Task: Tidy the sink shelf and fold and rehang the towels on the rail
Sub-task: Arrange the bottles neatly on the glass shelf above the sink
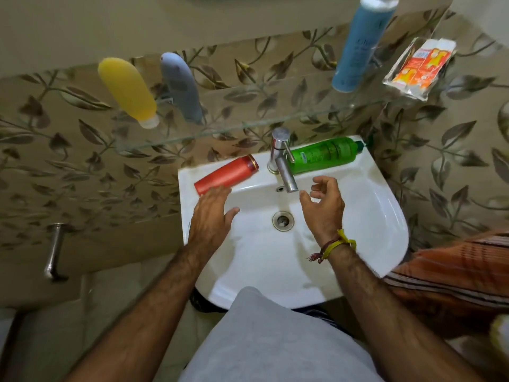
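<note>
A glass shelf [248, 125] above the white sink [385, 205] carries a yellow bottle [126, 89], a grey bottle [180, 85], a tall blue bottle [360, 48] and a plastic packet [418, 68]. On the sink's back rim a red bottle [225, 175] lies left of the tap [281, 158], and a green bottle [325, 154] lies to the right. My left hand [212, 219] is open, fingertips touching the red bottle's lower end. My right hand [325, 208] hovers open over the basin, just right of the spout. An orange striped towel [454, 274] shows at the right edge.
A metal pipe fitting [55, 249] sticks out of the patterned tile wall at the left. The drain [283, 220] sits in the basin between my hands. My grey shirt [275, 340] covers the sink's near edge. A yellowish object [500, 330] is blurred at the lower right.
</note>
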